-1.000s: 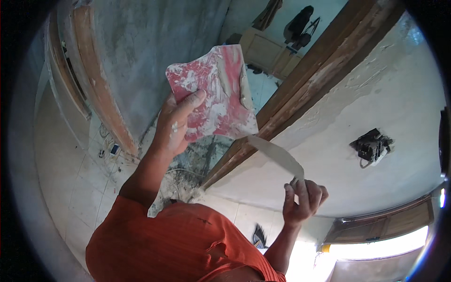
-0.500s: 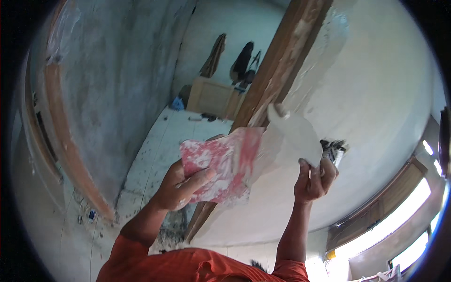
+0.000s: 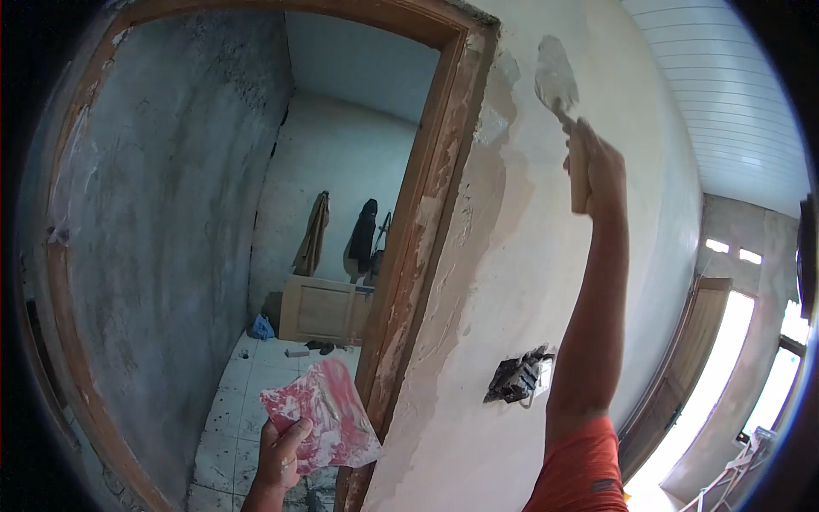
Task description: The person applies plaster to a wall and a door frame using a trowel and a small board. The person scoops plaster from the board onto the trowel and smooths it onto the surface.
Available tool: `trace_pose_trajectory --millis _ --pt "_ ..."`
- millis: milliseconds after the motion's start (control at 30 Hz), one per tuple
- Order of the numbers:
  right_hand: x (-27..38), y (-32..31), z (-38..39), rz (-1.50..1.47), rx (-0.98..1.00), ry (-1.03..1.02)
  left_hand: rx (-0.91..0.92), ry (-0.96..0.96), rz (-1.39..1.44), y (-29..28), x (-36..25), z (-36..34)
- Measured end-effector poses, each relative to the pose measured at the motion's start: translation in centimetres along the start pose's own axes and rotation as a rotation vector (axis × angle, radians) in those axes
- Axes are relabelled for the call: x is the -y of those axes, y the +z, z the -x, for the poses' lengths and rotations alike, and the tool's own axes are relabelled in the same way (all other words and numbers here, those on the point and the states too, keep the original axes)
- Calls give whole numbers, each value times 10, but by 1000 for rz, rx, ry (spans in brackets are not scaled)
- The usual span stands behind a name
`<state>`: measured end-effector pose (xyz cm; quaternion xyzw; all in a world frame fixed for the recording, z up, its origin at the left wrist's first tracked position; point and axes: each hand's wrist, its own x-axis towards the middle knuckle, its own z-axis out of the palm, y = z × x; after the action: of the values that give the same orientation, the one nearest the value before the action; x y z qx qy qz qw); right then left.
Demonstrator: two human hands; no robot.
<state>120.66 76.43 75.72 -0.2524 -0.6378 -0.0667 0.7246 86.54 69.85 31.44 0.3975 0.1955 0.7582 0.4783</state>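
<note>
Well, up at one o'clock the worker's right hand [image 3: 597,166] was closed around a wooden-handled trowel [image 3: 558,83], raised before the plastered wall [image 3: 546,256]; whether the two touched, I couldn't tell. Down at seven, the left hand [image 3: 281,452] gripped a pink board [image 3: 320,418] by its left edge, its face smeared with whitish putty [image 3: 328,439]. Between four and five, a blackened wall recess [image 3: 512,377] held a pale looped cable [image 3: 532,396]. At eight, beyond the wooden doorframe [image 3: 422,213], a blue plastic bag [image 3: 261,327] sat on the tiled floor [image 3: 223,410], its contents hidden.
</note>
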Motion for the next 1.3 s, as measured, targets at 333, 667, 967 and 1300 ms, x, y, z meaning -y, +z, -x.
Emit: trace_pose_trajectory --millis 333,667,967,1300 --pt "12 14 -47 99 176 -138 -94 44 26 3 17 5" --pt "17 -6 -62 261 -48 -74 -101 28 20 5 10 10" --pt "35 33 -75 142 107 -88 -165 18 -3 2 6 1" --pt "31 32 -73 57 55 5 -158 25 -23 -18 2 -16"
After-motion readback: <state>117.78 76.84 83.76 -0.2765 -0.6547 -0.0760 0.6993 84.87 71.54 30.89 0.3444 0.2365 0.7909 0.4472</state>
